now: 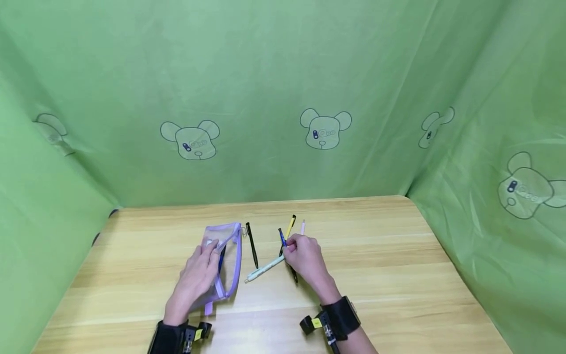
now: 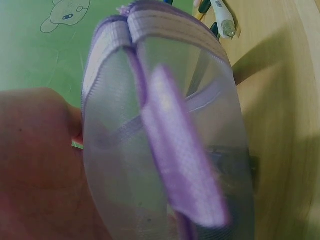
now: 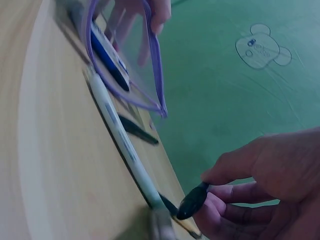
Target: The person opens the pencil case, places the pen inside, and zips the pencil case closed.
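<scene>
On the left of the table stands a see-through mesh pencil case (image 1: pixel 239 265) with purple edging, its zipped mouth spread wide. My left hand (image 1: pixel 199 269) holds it by the edge of that mouth. Inside lies a blue pen (image 3: pixel 107 59). To the right, my right hand (image 1: pixel 305 256) pinches a dark pen (image 3: pixel 192 201) between thumb and fingers, most of it hidden by the hand. A pale mint pen (image 1: pixel 265 269) lies between the hand and the case.
A black pen (image 1: pixel 252 246) lies beside the case. Past my right hand are a yellow pen (image 1: pixel 290 226), a blue pen (image 1: pixel 282 238) and a pale pink pen (image 1: pixel 302 227). Green cloth (image 1: pixel 265 73) with bear prints hangs behind and beside the wooden table (image 1: pixel 398 275).
</scene>
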Tool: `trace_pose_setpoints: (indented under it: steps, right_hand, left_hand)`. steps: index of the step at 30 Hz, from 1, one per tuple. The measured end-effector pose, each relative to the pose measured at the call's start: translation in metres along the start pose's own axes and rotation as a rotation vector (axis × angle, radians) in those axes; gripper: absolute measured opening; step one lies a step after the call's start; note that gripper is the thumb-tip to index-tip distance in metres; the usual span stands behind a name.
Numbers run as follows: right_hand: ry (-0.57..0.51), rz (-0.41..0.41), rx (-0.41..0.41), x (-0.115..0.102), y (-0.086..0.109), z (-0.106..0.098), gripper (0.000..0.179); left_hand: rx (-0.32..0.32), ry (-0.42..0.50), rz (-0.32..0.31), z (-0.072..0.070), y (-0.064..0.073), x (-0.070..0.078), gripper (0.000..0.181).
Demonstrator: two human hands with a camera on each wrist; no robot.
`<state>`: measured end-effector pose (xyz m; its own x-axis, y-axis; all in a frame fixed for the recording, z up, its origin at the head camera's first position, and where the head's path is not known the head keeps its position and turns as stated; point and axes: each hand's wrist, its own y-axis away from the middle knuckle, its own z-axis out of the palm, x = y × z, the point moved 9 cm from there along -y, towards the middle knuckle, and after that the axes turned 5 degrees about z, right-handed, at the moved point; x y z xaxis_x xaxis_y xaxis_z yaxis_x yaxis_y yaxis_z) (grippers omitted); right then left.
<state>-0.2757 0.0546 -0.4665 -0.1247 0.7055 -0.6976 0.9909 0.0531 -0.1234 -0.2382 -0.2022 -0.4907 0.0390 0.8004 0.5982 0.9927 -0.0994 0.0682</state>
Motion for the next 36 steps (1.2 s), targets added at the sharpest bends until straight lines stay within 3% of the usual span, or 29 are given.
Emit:
trace_pose_setpoints:
  steps: [7,20,36]
  right_hand:
    - [-0.054,0.045,-0.090,-0.018,0.002,0.031,0.011]
    - [-0.018,0.018,-0.098,-0.057,-0.001,0.066,0.009]
    - [-0.068,0.078,-0.122,-0.077,-0.003,0.101,0.007]
  left_hand:
    - [0.002,0.004,0.005,0.000,-0.001,0.002,0.058]
    - [0.003,-0.012,0.007,-0.001,-0.001,0.004,0.059]
    - [0.003,0.006,0.001,0.000,0.000,0.000,0.058]
